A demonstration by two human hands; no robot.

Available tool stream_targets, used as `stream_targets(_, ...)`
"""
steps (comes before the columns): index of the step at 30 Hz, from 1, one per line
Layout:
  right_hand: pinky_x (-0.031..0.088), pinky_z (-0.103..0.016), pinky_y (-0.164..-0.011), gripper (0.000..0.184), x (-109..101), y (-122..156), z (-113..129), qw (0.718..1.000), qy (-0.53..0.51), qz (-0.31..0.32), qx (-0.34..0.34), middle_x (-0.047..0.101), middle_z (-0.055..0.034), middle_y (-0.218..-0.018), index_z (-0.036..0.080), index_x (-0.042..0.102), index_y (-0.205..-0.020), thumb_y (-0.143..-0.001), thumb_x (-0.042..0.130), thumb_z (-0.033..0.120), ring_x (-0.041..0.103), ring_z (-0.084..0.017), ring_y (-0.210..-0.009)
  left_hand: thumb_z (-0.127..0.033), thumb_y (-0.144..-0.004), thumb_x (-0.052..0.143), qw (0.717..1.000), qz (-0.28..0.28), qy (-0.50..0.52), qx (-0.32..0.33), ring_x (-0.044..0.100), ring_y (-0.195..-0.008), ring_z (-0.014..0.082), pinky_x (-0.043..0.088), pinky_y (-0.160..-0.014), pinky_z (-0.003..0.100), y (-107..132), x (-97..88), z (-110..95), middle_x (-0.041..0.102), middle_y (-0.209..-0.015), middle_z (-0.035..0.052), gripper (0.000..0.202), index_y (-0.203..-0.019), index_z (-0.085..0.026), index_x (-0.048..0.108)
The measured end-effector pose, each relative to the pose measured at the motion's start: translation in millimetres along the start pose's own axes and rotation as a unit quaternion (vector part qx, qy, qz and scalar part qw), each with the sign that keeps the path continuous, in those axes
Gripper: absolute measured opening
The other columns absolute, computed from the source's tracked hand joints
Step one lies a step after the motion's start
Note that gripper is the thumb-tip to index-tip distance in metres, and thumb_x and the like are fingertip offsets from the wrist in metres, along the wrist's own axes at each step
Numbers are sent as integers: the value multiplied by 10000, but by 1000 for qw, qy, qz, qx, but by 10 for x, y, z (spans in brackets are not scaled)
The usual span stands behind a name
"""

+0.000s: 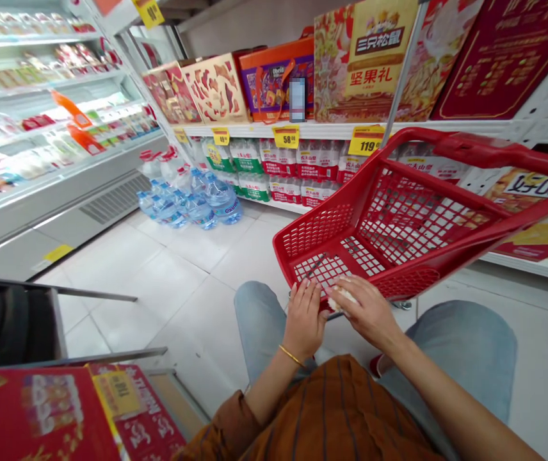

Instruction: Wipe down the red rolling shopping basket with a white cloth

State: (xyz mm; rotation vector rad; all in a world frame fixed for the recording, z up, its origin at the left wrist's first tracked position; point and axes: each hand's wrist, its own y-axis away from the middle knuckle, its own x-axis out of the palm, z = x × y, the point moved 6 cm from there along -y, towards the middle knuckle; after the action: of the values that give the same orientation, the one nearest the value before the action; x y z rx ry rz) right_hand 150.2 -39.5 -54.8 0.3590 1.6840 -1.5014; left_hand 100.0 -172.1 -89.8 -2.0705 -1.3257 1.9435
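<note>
- Setting: supermarket aisle, white tile floor (pixel 173 294) underfoot, seen from a low, seated-looking viewpoint.
- Left side of aisle: refrigerated display case (pixel 38 109), its shelves stocked with packaged goods.
- Right side: shelving unit (pixel 331 130) with large gift boxes on top, one a nut gift box (pixel 365 57). Shrink-wrapped bottled water (pixel 278 169) sits below, under yellow price tags (pixel 286 136).
- On the floor by the shelf end: large water bottles (pixel 192 205), grouped together.
- Lower left: red gift box (pixel 34 416), beside a dark object with metal rails (pixel 5 326), unclear what.
- Person: brown striped top (pixel 336 416), light blue jeans (pixel 461 358), knees apart below the basket.
- Red plastic mesh shopping basket (pixel 466 150) tilted over the lap, its far end raised.
- In hand: both hands work at the basket's near end, close together.
- Right hand (pixel 367 314): fingers curled narrowly over a small pale item (pixel 341 299), partly hidden, its kind unclear. The item lies at the near rim, between the hands.
- Left hand (pixel 305 320): fingers against the near rim; cannot tell whether they grip it. Gold bangle (pixel 292 356) on the wrist.
- Inside the basket: thin dark stick (pixel 315 266) lying against the mesh floor.
</note>
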Motion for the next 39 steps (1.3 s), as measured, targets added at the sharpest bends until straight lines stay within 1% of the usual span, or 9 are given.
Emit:
stream_targets(3,400,-497,-1068,428,78,-17,90,1000,17,10,-7,599,-96,-1322,203,543,-1324,-901,598,250,475,-300,-1266,-236,-980,355,998,-64,14,15,379,-1403,234,326,-1155,502,26,48,61,573,-1374,132,458,-1426,-136,394)
stream_targets(6,401,-502,-1059,515,130,-2,106,999,31,-10,-15,619,-101,-1307,184,544,-1331,-872,654,389,498,-312,-1240,-224,-978,378,992,-117,24,41,375,-1408,206,328,-1157,465,26,59,119,609,-1335,121,427,-1395,-161,444)
stream_targets(9,449,-437,-1001,491,133,21,67,997,50,-51,-29,683,-74,-1202,213,548,-1332,-867,676,301,567,-258,-1126,-195,-965,429,987,-146,25,55,392,-1399,190,338,-1153,438,9,61,145,632,-1310,100,382,-1338,-189,512)
stream_targets(12,467,-408,-964,451,136,39,8,996,59,-53,-40,704,-59,-1149,230,560,-1324,-881,646,216,587,-231,-1058,-166,-958,449,985,-162,26,58,417,-1384,181,352,-1147,425,-10,59,152,652,-1284,80,351,-1289,-206,558)
stream_targets(17,426,-443,-1032,342,98,86,-112,996,63,-40,-59,702,-71,-1125,214,620,-1250,-918,559,159,587,-224,-1065,-162,-957,468,985,-153,38,65,408,-1389,165,352,-1154,406,-48,67,153,662,-1271,72,351,-1293,-205,563)
stream_targets(21,435,-423,-1042,326,39,121,-234,995,72,-40,-65,701,-73,-1096,215,629,-1225,-928,523,133,588,-206,-1075,-150,-953,472,987,-142,52,63,400,-1392,158,350,-1157,403,-68,78,168,661,-1272,75,374,-1315,-207,549)
stream_targets(30,409,-467,-1063,311,-98,206,-606,996,82,-19,-3,686,-73,-1115,237,627,-1192,-884,642,196,573,-212,-1097,-159,-953,453,989,-116,80,45,455,-1357,188,394,-1127,467,-93,165,258,658,-1276,72,379,-1306,-242,565)
stream_targets(34,453,-417,-980,266,-88,171,-616,995,90,-28,32,684,-69,-1061,236,646,-1145,-880,651,216,561,-209,-1026,-163,-957,442,990,-105,83,52,448,-1362,186,392,-1128,460,-135,143,285,649,-1290,78,380,-1314,-229,556)
stream_targets(39,439,-417,-974,234,-67,106,-508,993,98,-42,53,677,-76,-1046,219,653,-1117,-883,643,209,548,-214,-1002,-152,-959,436,992,-80,68,67,445,-1365,196,395,-1122,475,-176,75,302,643,-1297,85,396,-1341,-211,521)
